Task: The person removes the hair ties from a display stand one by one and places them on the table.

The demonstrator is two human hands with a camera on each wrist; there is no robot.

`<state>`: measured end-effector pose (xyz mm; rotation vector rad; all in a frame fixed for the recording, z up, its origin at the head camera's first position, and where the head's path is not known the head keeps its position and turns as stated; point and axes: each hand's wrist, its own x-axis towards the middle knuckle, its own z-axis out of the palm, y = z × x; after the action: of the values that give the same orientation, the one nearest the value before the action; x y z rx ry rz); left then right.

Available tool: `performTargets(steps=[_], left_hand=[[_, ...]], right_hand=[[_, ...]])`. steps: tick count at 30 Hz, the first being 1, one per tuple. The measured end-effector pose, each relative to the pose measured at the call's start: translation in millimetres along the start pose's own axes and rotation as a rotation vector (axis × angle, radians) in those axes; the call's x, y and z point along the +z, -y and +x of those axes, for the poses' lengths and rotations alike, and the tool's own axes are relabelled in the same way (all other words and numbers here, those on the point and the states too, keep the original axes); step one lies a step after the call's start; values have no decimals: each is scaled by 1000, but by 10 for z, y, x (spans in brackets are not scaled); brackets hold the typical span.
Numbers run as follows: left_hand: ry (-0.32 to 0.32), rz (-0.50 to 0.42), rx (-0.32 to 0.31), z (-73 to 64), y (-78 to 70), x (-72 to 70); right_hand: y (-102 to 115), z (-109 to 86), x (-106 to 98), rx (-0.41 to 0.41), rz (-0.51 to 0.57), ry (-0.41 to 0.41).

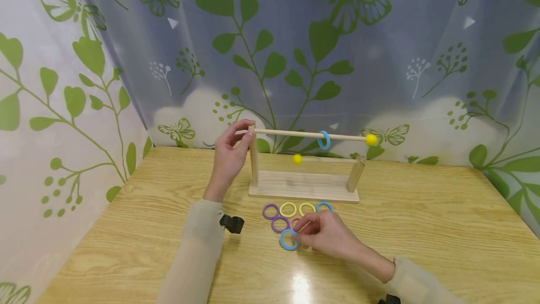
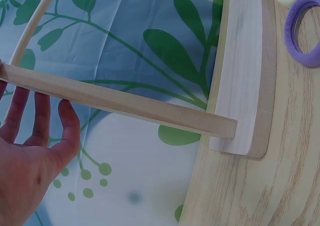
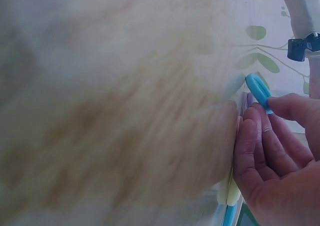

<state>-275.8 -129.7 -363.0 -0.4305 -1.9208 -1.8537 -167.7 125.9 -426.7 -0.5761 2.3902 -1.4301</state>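
Observation:
At the top of a wooden stand's left post, my left hand grips the wood between thumb and fingers. The left wrist view shows this post running down to the base. My right hand pinches a light blue ring between thumb and fingers, low over the tabletop. That ring is tilted up in the right wrist view. Purple rings, yellow rings and another blue ring lie around the right hand, which partly covers a pink one.
From the left post an upper rod extends right to a yellow ball, with a blue ring hanging on it. A lower rod reaches left from the shorter right post. A patterned curtain stands behind the table.

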Motion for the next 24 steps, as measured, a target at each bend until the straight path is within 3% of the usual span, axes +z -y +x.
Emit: performTargets(steps=[24], left_hand=[[0, 18, -14, -6, -6, -6]], right_hand=[[17, -8, -26, 10, -50, -7]])
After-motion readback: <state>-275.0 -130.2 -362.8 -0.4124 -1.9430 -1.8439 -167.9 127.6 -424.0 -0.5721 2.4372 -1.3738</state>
